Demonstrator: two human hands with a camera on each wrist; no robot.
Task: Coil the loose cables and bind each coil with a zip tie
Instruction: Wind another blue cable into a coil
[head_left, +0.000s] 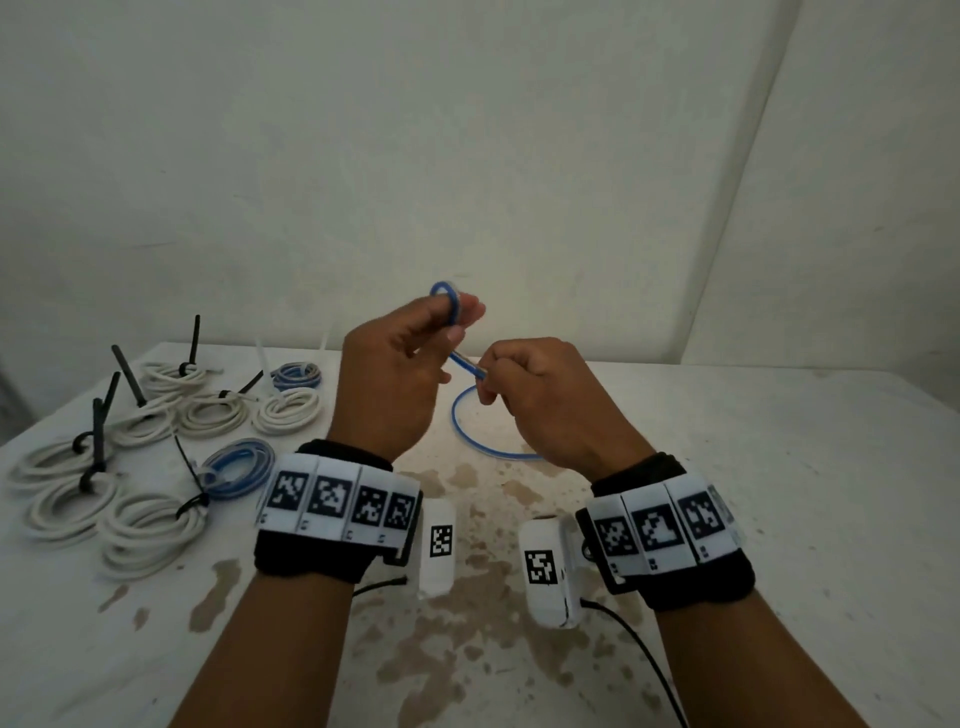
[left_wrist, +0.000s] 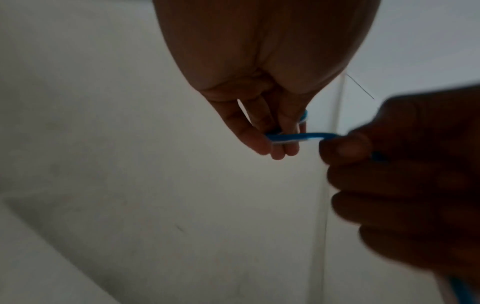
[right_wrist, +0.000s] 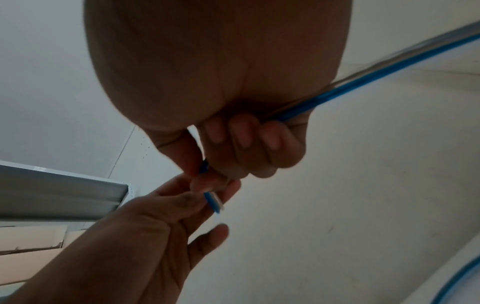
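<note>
Both hands are raised together above the desk (head_left: 727, 467). The left hand (head_left: 395, 374) pinches a small upright loop of the blue cable (head_left: 457, 358); the right hand (head_left: 540, 400) grips it just beside. The cable slants down toward the desk's middle, curving there. Only the head view shows the tied coils (head_left: 150, 457) near the left edge.

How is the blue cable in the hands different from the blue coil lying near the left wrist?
The held cable has only one small loop; the blue coil is wound in several turns. The held cable is pinched by the left hand and right hand above the table, its rest trailing loose there; the coil lies flat. The coil has a black zip tie; the held cable has none. Both are blue with a pale stripe.
</note>
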